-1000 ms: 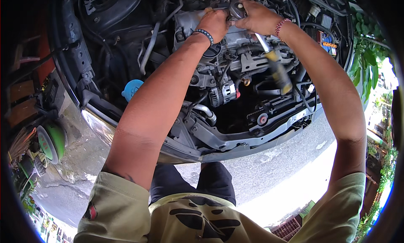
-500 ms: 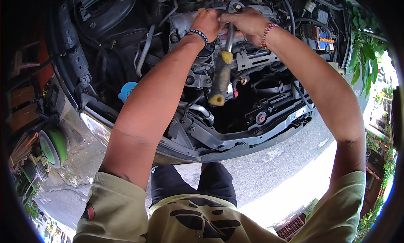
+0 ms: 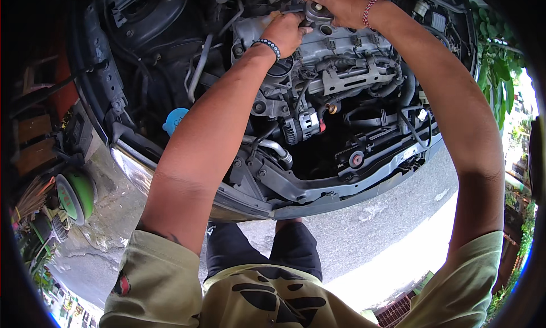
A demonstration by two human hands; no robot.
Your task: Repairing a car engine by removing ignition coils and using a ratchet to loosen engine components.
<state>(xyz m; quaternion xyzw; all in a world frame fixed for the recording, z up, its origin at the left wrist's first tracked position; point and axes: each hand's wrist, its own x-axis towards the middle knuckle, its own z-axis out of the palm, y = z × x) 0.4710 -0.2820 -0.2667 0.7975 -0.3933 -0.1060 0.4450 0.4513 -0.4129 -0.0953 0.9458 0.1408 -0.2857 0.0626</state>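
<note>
My left hand (image 3: 286,33) is closed over the left part of the grey engine cover (image 3: 310,49), its thumb toward the middle. What its curled fingers hold, if anything, is hidden. Just right of it my right hand (image 3: 343,7) wraps its fingers about a round, dark metal piece (image 3: 317,12) with a pale centre. The top edge of the picture cuts off part of this hand. Below the hands lie a round hole in the cover (image 3: 326,30), a slotted metal bracket (image 3: 359,79) and the alternator (image 3: 301,126).
The car's front crossmember (image 3: 318,192) curves between me and the engine. A blue cap (image 3: 175,120) stands left of my left forearm. Hoses and pipes (image 3: 201,69) run around the engine. A green round object (image 3: 77,197) is on the ground at left; leafy plants (image 3: 497,72) are at right.
The wrench handle with yellow ends, which hung toward me below the hands, has gone from sight. My right hand has moved up and away; my left hand stays nearly in place.
</note>
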